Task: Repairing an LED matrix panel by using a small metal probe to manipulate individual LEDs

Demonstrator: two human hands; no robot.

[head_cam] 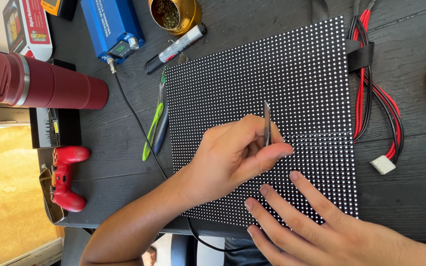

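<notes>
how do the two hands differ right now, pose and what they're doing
The left hand is curled, pinching slim metal tweezers between thumb and fingers; the right hand holds nothing. The left hand is raised over the dotted panel; the right hand lies flat, fingers spread on it. Both are bare and over the panel's near edge.

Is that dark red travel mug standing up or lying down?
Lying down. The travel mug rests on its side at the table's left edge, its lidded end pointing left.

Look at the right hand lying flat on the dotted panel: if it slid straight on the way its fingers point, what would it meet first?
Probably the left hand, which holds tweezers just beyond the right hand fingertips on the panel. Depth is unclear, so it might pass under.
</notes>
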